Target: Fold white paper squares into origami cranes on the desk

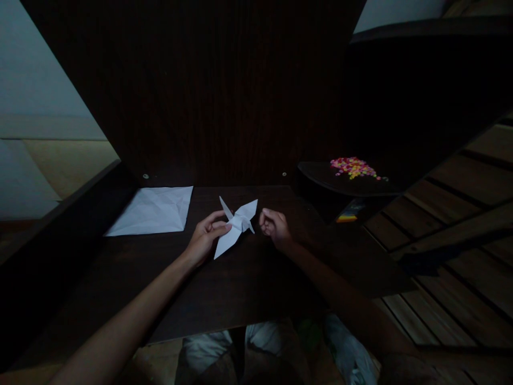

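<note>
A white folded paper crane (241, 220) with its wings spread is held just above the dark desk. My left hand (206, 235) pinches it by the body and tail side, thumb on top. Its bent head points toward the right and down. My right hand (274, 227) is a little to the right of the crane, apart from it, with the fingers curled in and the thumb against them. Whether anything small sits inside those curled fingers cannot be made out.
A creased white sheet of paper (154, 211) lies at the desk's back left. Small colourful pieces (355, 167) are heaped on a raised corner shelf (320, 174) at right. A dark panel (224, 96) rises behind the desk (168, 283), and a low side wall (68, 214) bounds the left.
</note>
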The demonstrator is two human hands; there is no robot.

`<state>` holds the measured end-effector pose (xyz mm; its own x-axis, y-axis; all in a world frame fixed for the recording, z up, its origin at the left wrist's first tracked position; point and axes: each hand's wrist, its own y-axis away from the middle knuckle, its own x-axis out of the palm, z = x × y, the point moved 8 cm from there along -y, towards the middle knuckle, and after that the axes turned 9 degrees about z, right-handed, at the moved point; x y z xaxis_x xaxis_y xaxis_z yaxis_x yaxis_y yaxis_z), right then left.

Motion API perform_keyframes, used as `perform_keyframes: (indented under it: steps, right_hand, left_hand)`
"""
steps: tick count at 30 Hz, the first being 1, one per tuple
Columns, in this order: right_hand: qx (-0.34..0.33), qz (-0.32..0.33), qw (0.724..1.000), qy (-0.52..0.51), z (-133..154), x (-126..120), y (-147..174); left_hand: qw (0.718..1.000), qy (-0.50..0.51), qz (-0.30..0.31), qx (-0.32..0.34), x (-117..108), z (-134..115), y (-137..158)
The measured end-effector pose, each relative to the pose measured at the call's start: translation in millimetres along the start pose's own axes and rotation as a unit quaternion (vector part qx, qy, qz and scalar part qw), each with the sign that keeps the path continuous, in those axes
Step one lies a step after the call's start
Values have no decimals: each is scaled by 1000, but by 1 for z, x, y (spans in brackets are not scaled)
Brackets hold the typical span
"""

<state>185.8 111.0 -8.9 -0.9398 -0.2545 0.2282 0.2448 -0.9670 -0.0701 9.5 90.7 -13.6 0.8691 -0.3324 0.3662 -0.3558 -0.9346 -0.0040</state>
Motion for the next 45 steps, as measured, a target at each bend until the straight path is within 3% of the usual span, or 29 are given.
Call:
perform_keyframes:
  steps: [5, 10, 13, 16, 20, 24, 28, 33, 38, 45]
  right_hand:
    - [-144, 45, 974, 167, 29, 17, 15]
    - [-227, 18, 929, 290, 42, 25, 22]
    - [-247, 18, 921, 302, 44, 24, 23]
    - [-238, 37, 929, 282, 41, 21, 20]
    - [-232, 57, 936, 260, 37, 19, 17]
    - [-236, 56, 933, 266, 37, 19, 17]
    - [-235, 40, 932, 273, 40, 18, 18]
    - [-226, 40, 915, 331, 44, 21, 21]
    - [-219, 61, 897, 379, 45, 26, 21]
    - [-211, 66, 892, 395, 40, 25, 17]
  left_hand:
    - [998, -50, -34, 24, -8, -4, -1]
    - [992, -117, -15, 33, -5, -8, -2]
    - [978, -200, 8, 55, 0, -15, -1]
    - [941, -322, 33, 98, 5, -26, 3]
    - [857, -484, 29, 172, 7, -38, 9]
    - [819, -523, 60, 227, 14, -42, 12]
    - [826, -510, 63, 232, 15, -42, 13]
    - [867, -468, 19, 173, 6, -40, 10]
    - [895, -423, 22, 140, 5, -32, 8]
    - [883, -449, 30, 134, 7, -29, 8]
